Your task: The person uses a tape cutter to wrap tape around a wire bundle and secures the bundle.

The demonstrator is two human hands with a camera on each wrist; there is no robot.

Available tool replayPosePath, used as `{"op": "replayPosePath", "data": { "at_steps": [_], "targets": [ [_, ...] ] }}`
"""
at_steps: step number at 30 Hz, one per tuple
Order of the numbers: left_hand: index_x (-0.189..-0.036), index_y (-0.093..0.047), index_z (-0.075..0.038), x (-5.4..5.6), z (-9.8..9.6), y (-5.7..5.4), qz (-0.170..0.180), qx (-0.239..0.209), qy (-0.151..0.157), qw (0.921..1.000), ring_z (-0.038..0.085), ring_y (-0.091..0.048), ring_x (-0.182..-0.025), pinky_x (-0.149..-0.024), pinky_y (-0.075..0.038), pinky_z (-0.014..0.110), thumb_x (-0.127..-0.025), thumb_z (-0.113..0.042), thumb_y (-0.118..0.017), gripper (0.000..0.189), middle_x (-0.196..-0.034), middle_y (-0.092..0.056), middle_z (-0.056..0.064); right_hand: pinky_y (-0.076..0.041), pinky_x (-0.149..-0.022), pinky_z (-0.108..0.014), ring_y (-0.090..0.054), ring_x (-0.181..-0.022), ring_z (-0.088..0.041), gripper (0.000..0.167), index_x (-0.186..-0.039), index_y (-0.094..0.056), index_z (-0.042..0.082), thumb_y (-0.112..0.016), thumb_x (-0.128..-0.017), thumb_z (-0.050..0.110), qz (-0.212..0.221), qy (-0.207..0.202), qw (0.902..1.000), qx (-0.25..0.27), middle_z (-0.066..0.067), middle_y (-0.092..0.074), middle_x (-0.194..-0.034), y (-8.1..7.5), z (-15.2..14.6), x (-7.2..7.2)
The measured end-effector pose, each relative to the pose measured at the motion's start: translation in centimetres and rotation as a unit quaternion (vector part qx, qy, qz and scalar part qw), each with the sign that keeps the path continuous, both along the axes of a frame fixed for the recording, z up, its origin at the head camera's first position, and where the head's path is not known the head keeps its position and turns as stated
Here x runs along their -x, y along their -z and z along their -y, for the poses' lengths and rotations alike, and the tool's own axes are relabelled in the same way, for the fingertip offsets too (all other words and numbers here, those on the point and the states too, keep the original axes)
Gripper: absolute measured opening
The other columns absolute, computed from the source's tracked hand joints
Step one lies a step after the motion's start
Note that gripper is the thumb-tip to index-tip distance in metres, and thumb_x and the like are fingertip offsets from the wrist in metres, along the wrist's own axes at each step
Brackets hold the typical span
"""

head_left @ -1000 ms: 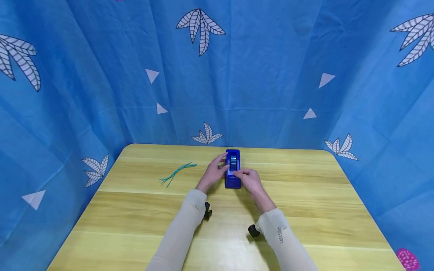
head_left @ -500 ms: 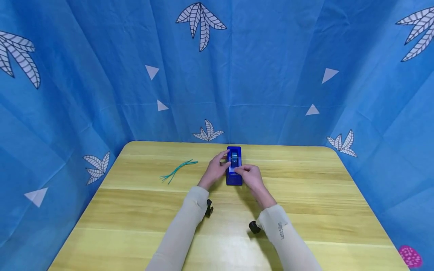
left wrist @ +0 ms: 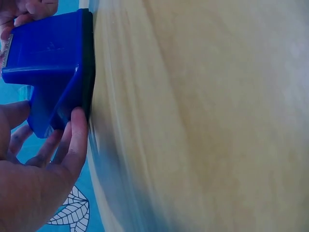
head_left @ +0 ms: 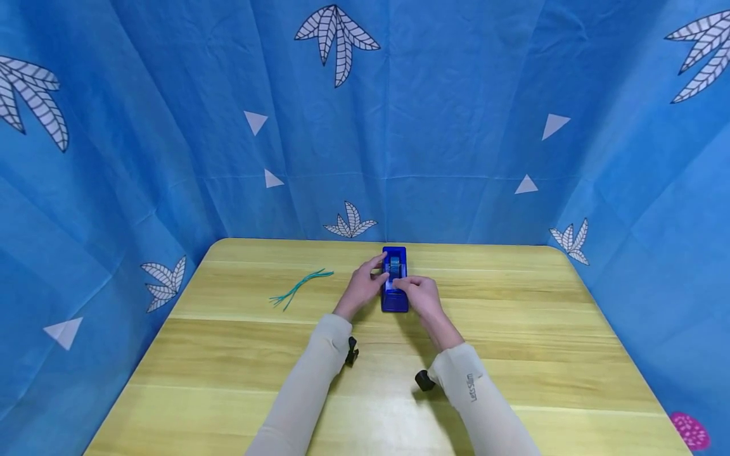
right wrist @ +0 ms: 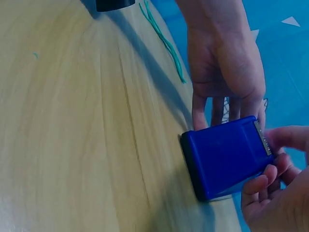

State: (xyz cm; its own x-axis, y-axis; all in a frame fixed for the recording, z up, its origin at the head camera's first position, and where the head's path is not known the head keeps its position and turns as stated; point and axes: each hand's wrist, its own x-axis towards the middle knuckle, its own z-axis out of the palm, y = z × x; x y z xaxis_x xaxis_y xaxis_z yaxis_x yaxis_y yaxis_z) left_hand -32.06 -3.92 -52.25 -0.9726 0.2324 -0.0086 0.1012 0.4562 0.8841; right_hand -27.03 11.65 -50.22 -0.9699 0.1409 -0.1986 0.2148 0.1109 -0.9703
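A blue tape dispenser (head_left: pixel 395 303) stands near the far edge of the table, a roll of tape (head_left: pixel 395 265) seated in it. My left hand (head_left: pixel 360 288) holds its left side, thumb and fingers curled about the body below the overhang in the left wrist view. Over the front end, my right hand (head_left: pixel 423 296) pinches the end of the tape with thumb and forefinger. Those fingertips are right at the serrated cutter (right wrist: pixel 263 138) in the right wrist view. The pinched tape itself is mostly hidden by the fingers.
A bundle of thin teal strands (head_left: pixel 296 288) lies on the wooden table (head_left: pixel 256 373), left of the dispenser. Behind the table hangs a blue patterned curtain (head_left: pixel 445 126). Dark wrist devices (head_left: pixel 424 380) show below the sleeves.
The head view has shifted slightly. The right fingertips have moved a little toward the tape roll. The left hand keeps its place on the dispenser.
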Motion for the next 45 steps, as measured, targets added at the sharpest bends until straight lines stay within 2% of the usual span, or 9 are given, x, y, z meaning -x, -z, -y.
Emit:
{"op": "replayPosePath", "data": {
  "at_steps": [7,12,16,19,22,24,35,45],
  "targets": [
    [-0.160,-0.039,-0.030,0.04,-0.01,-0.04,0.001,-0.004,0.000,1.0000,0.035,-0.064,-0.125,-0.095,-0.059,0.043,-0.108,-0.020,-0.057,0.056,-0.151,-0.054,0.017,-0.041,-0.076,-0.033,-0.047,-0.082,-0.015,0.029,-0.109,-0.075,-0.003,-0.072,-0.095,0.022,-0.003,0.002,1.0000,0.003,0.000,-0.061,-0.093,-0.75,-0.49,0.08],
    [-0.160,-0.039,-0.030,0.11,0.00,-0.06,-0.006,0.004,-0.003,1.0000,0.035,-0.064,-0.125,-0.097,-0.059,0.043,-0.108,-0.021,-0.057,0.055,-0.151,-0.055,0.017,-0.040,-0.073,-0.031,-0.045,-0.076,-0.013,0.029,-0.110,-0.076,-0.002,-0.070,-0.098,0.024,0.007,-0.005,1.0000,-0.001,0.002,-0.059,-0.088,-0.80,-0.59,-0.06],
    [-0.160,-0.040,-0.029,0.13,-0.08,-0.05,-0.005,0.003,-0.004,1.0000,0.035,-0.064,-0.125,-0.097,-0.059,0.043,-0.108,-0.021,-0.057,0.055,-0.150,-0.055,0.017,-0.039,-0.076,-0.031,-0.048,-0.084,-0.016,0.029,-0.108,-0.076,-0.002,-0.070,-0.098,0.025,0.006,0.000,1.0000,-0.006,-0.003,-0.063,-0.096,-0.74,-0.47,-0.19],
    [-0.160,-0.040,-0.029,0.15,-0.18,0.01,-0.003,0.003,-0.003,1.0000,0.035,-0.064,-0.125,-0.097,-0.059,0.043,-0.108,-0.020,-0.057,0.055,-0.150,-0.055,0.017,-0.045,-0.090,-0.037,-0.054,-0.102,-0.021,0.030,-0.110,-0.076,-0.003,-0.071,-0.097,0.024,0.005,0.002,1.0000,-0.004,-0.012,-0.070,-0.112,-0.64,-0.44,-0.27],
    [-0.160,-0.040,-0.028,0.16,-0.23,0.00,-0.005,0.002,-0.002,1.0000,0.035,-0.064,-0.126,-0.097,-0.059,0.044,-0.108,-0.020,-0.057,0.055,-0.150,-0.056,0.017,-0.045,-0.105,-0.045,-0.056,-0.120,-0.026,0.032,-0.112,-0.075,-0.004,-0.071,-0.097,0.024,0.006,0.002,1.0000,-0.001,-0.019,-0.069,-0.127,-0.51,-0.48,-0.28],
    [-0.160,-0.040,-0.029,0.17,-0.22,0.01,-0.005,0.002,-0.001,1.0000,0.035,-0.064,-0.126,-0.098,-0.059,0.044,-0.108,-0.021,-0.057,0.055,-0.150,-0.056,0.017,-0.044,-0.108,-0.048,-0.056,-0.123,-0.029,0.032,-0.113,-0.075,-0.004,-0.071,-0.097,0.023,0.007,0.003,1.0000,0.001,-0.021,-0.068,-0.130,-0.42,-0.51,-0.27],
    [-0.160,-0.039,-0.030,0.20,-0.18,-0.18,-0.004,0.012,-0.010,0.9999,0.037,-0.061,-0.132,-0.104,-0.056,0.045,-0.108,-0.021,-0.056,0.055,-0.153,-0.054,0.017,-0.049,-0.090,-0.037,-0.059,-0.107,-0.024,0.031,-0.110,-0.075,-0.005,-0.070,-0.097,0.023,0.007,0.004,1.0000,0.003,-0.021,-0.071,-0.122,-0.44,-0.20,-0.33],
    [-0.160,-0.039,-0.029,0.01,-0.30,-0.30,-0.008,0.014,-0.012,0.9998,0.037,-0.061,-0.132,-0.107,-0.053,0.046,-0.108,-0.021,-0.056,0.055,-0.152,-0.054,0.018,-0.048,-0.090,-0.036,-0.059,-0.110,-0.025,0.033,-0.113,-0.073,-0.005,-0.068,-0.099,0.025,0.014,0.008,0.9999,-0.003,-0.022,-0.069,-0.127,-0.40,-0.15,-0.78]
  ]
}}
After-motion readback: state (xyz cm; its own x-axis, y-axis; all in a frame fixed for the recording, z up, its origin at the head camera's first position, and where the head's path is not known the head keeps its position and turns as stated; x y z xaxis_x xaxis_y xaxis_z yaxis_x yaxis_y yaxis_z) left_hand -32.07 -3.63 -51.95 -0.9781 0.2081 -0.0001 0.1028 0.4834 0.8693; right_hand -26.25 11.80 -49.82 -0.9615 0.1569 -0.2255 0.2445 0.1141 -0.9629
